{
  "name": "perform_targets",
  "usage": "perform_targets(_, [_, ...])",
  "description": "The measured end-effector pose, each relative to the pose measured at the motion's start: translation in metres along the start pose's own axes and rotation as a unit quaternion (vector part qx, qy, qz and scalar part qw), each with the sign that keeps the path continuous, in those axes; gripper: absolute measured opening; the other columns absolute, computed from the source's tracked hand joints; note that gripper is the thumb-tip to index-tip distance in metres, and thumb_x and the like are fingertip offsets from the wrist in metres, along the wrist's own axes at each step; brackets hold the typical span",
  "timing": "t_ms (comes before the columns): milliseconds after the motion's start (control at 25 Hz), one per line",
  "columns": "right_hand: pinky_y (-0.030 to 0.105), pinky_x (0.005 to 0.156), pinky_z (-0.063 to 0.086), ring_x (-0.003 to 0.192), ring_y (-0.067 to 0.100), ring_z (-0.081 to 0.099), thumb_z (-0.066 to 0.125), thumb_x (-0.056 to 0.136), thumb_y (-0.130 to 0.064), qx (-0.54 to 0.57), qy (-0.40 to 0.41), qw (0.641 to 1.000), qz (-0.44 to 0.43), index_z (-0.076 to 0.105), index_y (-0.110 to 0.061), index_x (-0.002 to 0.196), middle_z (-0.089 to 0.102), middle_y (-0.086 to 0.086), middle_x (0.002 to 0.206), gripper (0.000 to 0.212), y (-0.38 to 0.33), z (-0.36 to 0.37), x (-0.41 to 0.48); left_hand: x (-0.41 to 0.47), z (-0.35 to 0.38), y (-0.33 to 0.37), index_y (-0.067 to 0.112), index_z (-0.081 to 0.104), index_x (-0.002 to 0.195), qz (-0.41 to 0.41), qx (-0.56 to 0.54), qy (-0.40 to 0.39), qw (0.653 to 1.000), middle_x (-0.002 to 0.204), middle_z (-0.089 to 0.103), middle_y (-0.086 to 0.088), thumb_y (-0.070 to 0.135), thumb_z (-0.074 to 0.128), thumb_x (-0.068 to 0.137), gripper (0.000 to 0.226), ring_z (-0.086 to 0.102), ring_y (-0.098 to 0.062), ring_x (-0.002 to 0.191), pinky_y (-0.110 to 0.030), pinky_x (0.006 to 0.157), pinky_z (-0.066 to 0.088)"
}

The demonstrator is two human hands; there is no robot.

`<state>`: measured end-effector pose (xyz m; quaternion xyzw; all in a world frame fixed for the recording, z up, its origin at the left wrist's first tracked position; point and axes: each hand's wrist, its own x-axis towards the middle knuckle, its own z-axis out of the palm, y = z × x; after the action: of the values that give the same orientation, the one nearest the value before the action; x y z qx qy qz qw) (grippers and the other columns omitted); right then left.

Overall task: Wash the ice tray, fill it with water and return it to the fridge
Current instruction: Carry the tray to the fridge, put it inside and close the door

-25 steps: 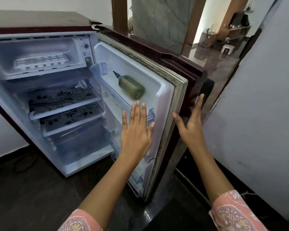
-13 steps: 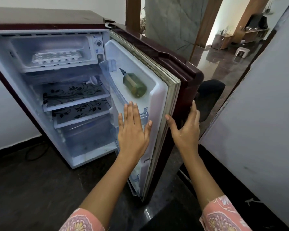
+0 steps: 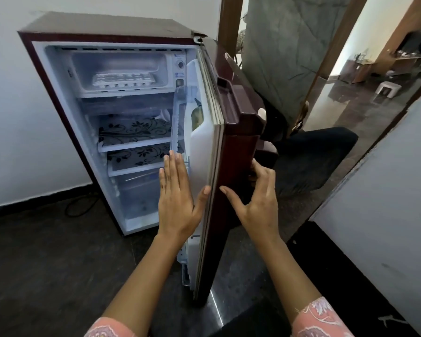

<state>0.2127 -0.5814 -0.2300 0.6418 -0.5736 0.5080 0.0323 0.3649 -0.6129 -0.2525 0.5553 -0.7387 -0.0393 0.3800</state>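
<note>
A white ice tray (image 3: 124,80) lies in the freezer box at the top of a small maroon fridge (image 3: 58,76). The fridge door (image 3: 238,132) stands partly open, edge-on to me. My left hand (image 3: 178,200) is flat and open on the door's white inner side, thumb at its edge. My right hand (image 3: 258,203) rests with spread fingers on the door's maroon outer face. Neither hand holds anything.
Two shelves with black floral liners (image 3: 134,132) sit below the freezer. A green bottle (image 3: 197,115) lies in the door rack. A black cable (image 3: 79,205) trails on the dark floor. A white wall (image 3: 387,215) stands close on the right, a dark mat (image 3: 311,152) behind the door.
The door has swung toward shut, from wide open to nearly edge-on. Both hands moved left with it, and my view pulled back from the fridge.
</note>
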Motion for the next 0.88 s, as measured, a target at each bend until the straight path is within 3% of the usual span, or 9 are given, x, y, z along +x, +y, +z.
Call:
perform_targets(80, [0.033, 0.095, 0.038, 0.105, 0.014, 0.044, 0.058, 0.083, -0.048, -0.063, -0.001, 0.997, -0.049, 0.036, -0.016, 0.133, 0.041, 0.006, 0.117, 0.063, -0.004, 0.009, -0.001, -0.005, -0.006, -0.01, 0.001, -0.002, 0.147, 0.013, -0.001, 0.004, 1.0, 0.157, -0.005, -0.014, 0.065, 0.014, 0.091, 0.086, -0.008, -0.022, 0.145, -0.036, 0.118, -0.005])
perform_targets(200, [0.028, 0.094, 0.017, 0.109, 0.018, 0.033, 0.05, 0.085, -0.049, -0.153, 0.007, 0.983, -0.102, 0.042, -0.03, 0.127, 0.031, 0.002, 0.117, 0.047, -0.017, 0.018, 0.003, -0.01, -0.01, -0.021, 0.004, -0.006, 0.147, -0.021, -0.016, 0.027, 0.999, 0.157, -0.008, -0.01, 0.063, 0.019, 0.092, 0.084, -0.009, -0.021, 0.145, -0.035, 0.118, -0.006])
perform_targets(320, [0.027, 0.104, 0.013, 0.127, 0.021, 0.027, 0.047, 0.09, -0.045, -0.116, -0.004, 0.989, -0.09, 0.039, -0.034, 0.131, 0.025, 0.001, 0.136, 0.043, -0.027, 0.029, 0.014, -0.009, -0.02, -0.038, 0.007, -0.011, 0.146, -0.057, -0.021, 0.069, 0.996, 0.156, -0.01, -0.007, 0.054, 0.021, 0.095, 0.077, -0.01, -0.019, 0.145, -0.032, 0.118, -0.008])
perform_targets(480, [0.028, 0.108, 0.008, 0.141, 0.014, 0.013, 0.041, 0.092, -0.044, -0.064, -0.116, 0.987, -0.086, 0.025, -0.034, 0.142, 0.015, -0.009, 0.153, 0.054, -0.039, 0.051, 0.032, -0.006, -0.037, -0.067, 0.01, -0.008, 0.147, -0.068, 0.02, 0.125, 0.99, 0.156, -0.006, -0.008, 0.042, 0.022, 0.099, 0.066, -0.003, -0.023, 0.145, -0.033, 0.118, -0.009])
perform_targets(640, [0.022, 0.107, 0.003, 0.143, 0.008, 0.012, 0.041, 0.093, -0.043, -0.043, -0.172, 0.976, -0.123, 0.023, -0.034, 0.144, 0.019, -0.015, 0.153, 0.055, -0.054, 0.081, 0.044, 0.002, -0.052, -0.096, 0.012, -0.005, 0.148, -0.089, 0.075, 0.141, 0.983, 0.155, -0.002, -0.003, 0.034, 0.021, 0.1, 0.059, -0.001, -0.02, 0.145, -0.037, 0.117, -0.008])
perform_targets(880, [0.026, 0.106, 0.008, 0.143, 0.007, 0.015, 0.046, 0.092, -0.044, -0.044, -0.181, 0.968, -0.17, 0.026, -0.032, 0.144, 0.019, -0.014, 0.153, 0.057, -0.081, 0.126, 0.056, 0.012, -0.072, -0.134, 0.01, -0.006, 0.146, -0.123, 0.082, 0.106, 0.983, 0.157, 0.0, -0.005, 0.046, 0.015, 0.098, 0.064, -0.004, -0.014, 0.145, -0.034, 0.116, -0.014])
